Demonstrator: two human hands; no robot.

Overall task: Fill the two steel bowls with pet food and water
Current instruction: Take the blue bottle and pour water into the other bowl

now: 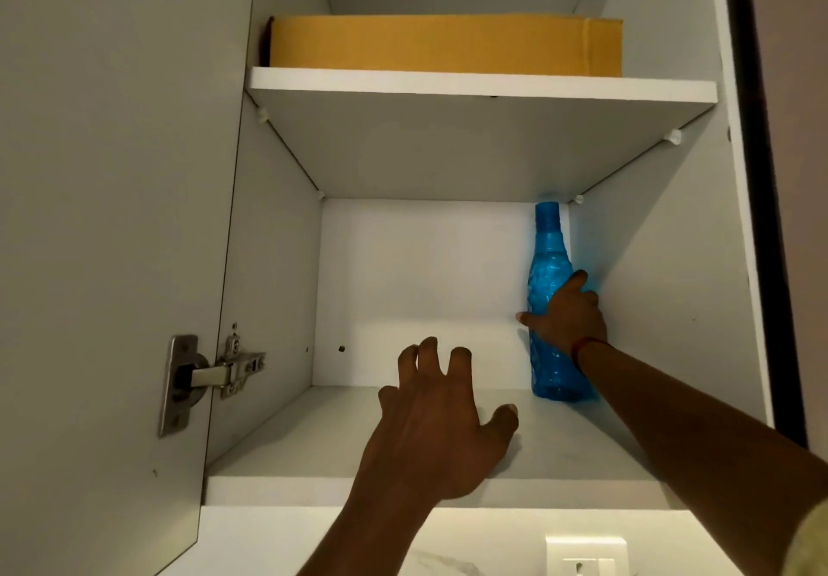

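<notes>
Two hands raised | right hand [568, 316] grip wraps blue bottle [550, 270] | left hand [441, 423] splayed, empty

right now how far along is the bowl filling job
Early on. Done: the cabinet door is open. In hand: the right hand grips the blue bottle on the lower shelf; the left hand hovers empty. Left: no steel bowls or pet food in view, so filling remains.
</notes>
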